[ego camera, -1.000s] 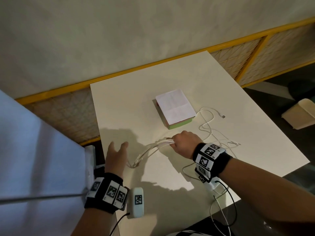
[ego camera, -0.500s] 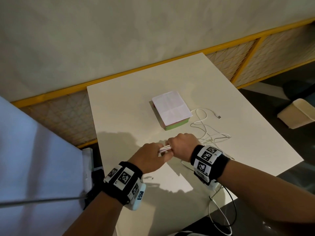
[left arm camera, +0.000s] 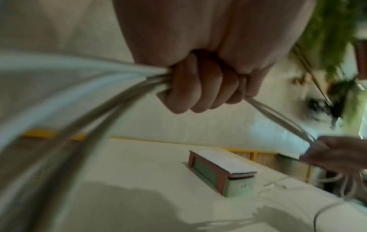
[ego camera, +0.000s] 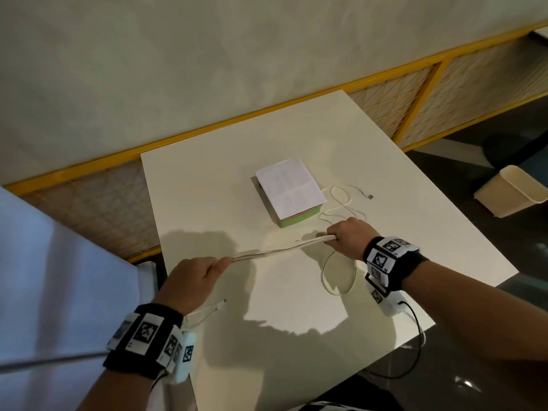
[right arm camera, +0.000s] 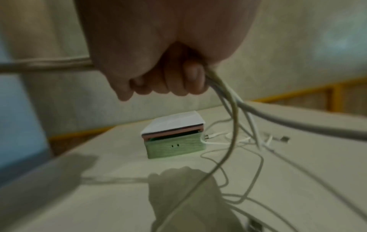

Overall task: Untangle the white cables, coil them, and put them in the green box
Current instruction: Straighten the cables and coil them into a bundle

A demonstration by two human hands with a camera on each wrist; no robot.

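A bundle of white cables (ego camera: 281, 249) stretches taut above the table between my two hands. My left hand (ego camera: 197, 275) grips its near-left end in a fist (left arm camera: 200, 87). My right hand (ego camera: 350, 237) grips the far-right end (right arm camera: 170, 83). Loose cable loops (ego camera: 341, 203) trail from the right hand toward the green box (ego camera: 298, 219) and hang below the wrist (ego camera: 338, 274). The box (right arm camera: 174, 146) sits mid-table with a pink lid and white paper (ego camera: 289, 188) on top. A cable end with a plug (ego camera: 219, 304) lies near my left wrist.
The white table (ego camera: 207, 188) ends close at the left and near sides. A yellow-framed mesh barrier (ego camera: 415, 93) runs behind it. A beige bin (ego camera: 513, 194) lies on the dark floor to the right. A black wire (ego camera: 415, 345) hangs off the table's near right edge.
My hands were together at the bundle half a second ago. The left hand has pulled back and left, the right hand moved right, and the cables now run straight between them.
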